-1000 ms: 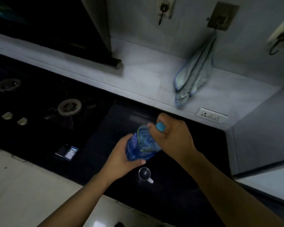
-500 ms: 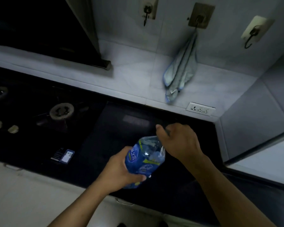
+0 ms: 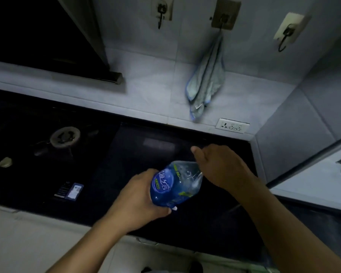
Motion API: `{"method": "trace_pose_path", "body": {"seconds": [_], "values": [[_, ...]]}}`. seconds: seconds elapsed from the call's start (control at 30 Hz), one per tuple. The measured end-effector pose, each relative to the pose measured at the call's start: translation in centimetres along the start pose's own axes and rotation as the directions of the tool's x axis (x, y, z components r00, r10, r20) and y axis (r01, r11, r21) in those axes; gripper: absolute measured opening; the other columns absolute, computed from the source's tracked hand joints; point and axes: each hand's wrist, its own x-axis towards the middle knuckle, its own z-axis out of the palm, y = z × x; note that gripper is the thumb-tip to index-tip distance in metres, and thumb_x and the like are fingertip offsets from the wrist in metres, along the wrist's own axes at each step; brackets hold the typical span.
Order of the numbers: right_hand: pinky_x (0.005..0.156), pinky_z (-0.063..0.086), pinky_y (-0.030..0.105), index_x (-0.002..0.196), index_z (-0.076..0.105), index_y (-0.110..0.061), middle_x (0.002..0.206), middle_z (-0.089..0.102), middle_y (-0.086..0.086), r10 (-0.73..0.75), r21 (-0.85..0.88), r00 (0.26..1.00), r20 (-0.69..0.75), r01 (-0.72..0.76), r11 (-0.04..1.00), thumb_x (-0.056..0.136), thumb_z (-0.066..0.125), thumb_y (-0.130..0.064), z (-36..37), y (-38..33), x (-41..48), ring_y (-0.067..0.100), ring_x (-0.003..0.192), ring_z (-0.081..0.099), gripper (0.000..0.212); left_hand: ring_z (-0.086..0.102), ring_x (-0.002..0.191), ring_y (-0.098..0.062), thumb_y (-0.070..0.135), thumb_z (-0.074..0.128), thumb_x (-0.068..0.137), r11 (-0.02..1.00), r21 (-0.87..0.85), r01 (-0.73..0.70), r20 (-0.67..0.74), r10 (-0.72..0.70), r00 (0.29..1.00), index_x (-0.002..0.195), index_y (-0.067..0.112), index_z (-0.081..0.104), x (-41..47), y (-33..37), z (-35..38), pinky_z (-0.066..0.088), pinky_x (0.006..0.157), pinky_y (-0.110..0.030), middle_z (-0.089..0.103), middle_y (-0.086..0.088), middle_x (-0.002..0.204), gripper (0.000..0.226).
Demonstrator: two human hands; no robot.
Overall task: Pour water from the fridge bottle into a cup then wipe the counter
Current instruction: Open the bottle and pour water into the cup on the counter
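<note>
Blue plastic is filling the middle of the view: the bottle [image 3: 173,184] is being held over the dark counter [image 3: 146,146], tilting with its neck toward the right. The left hand [image 3: 142,196] is wrapping round its lower body, the thumb pressing across the front. The right hand [image 3: 220,166] is sitting just beside the neck, back turned to the camera and thumb sticking out; its palm side is hidden, so I cannot tell whether it is closing on anything.

A second ago the blue cap was showing between that hand's fingers on top of the bottle. Now no cap is showing on the neck and the hand is drawing off to the right, so the cap is probably coming away in it, though the light is dim and the neck is blurring. The small cup that was showing on the counter beneath the bottle is no longer in sight, perhaps lying behind the bottle and left hand.

Opening is looking about done, with pouring coming next once the mouth is lining up over the cup. The cloth [image 3: 205,83] for wiping is hanging untouched from a hook [image 3: 222,18] on the tiled wall [image 3: 146,85], well apart from both hands, just above a socket [image 3: 232,126]
</note>
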Motion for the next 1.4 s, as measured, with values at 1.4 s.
{"method": "trace_pose_path", "body": {"seconds": [1.4], "values": [[0.074,0.05,0.035,0.106,0.054,-0.019,0.097,0.055,-0.004,-0.317,0.347,0.914,-0.255,0.392,0.852,0.1,0.046,-0.029,0.6,-0.2,-4.2,0.012,0.081,0.057,0.014,0.073,0.096,-0.005,0.023,0.096,0.054,0.975,-0.215,-0.06,0.055,0.074,0.996,0.119,0.044,0.058,0.0,-3.0,-0.2,0.06,0.079,-0.022,0.074,0.012,0.109,0.079]]}}
